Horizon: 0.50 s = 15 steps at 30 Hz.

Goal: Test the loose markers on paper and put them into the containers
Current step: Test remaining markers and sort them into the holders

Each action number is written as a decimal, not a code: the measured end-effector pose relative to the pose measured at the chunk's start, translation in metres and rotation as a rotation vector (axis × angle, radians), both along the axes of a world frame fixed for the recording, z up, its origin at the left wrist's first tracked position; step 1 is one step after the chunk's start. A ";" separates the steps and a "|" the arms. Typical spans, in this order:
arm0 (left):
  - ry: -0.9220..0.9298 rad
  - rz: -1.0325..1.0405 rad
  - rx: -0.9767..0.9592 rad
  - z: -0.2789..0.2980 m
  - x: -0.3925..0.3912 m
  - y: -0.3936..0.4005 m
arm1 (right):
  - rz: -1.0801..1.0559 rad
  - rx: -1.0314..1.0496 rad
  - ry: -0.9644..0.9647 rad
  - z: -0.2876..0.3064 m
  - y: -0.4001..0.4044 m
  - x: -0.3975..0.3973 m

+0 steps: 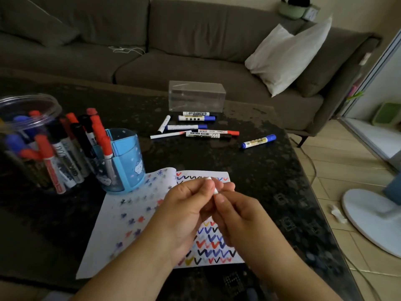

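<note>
Dark table [249,170]: seven loose markers [195,129], two containers [121,161].

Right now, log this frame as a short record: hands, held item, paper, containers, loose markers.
hands: left hand and right hand both pinch one item above the paper
held item: white marker, mostly hidden
paper: covered in coloured test marks
containers: clear jar and blue holder, both holding markers
loose markers: beside clear box

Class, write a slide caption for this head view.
Both hands hold a white marker above the test paper.
</note>
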State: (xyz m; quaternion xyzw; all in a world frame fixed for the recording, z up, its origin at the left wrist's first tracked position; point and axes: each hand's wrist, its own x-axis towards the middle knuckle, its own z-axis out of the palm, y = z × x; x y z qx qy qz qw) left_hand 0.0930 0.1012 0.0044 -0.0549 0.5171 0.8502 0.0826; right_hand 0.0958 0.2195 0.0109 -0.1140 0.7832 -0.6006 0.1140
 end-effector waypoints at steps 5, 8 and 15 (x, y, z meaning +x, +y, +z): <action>-0.130 0.234 -0.103 0.000 -0.011 -0.005 | -0.104 0.431 0.208 -0.016 0.014 -0.001; -0.030 0.236 -0.423 -0.005 -0.010 -0.013 | -0.107 0.351 0.055 -0.012 0.028 0.003; 0.231 0.008 -1.009 -0.026 0.002 -0.011 | -0.175 -0.228 -0.347 -0.010 0.057 0.014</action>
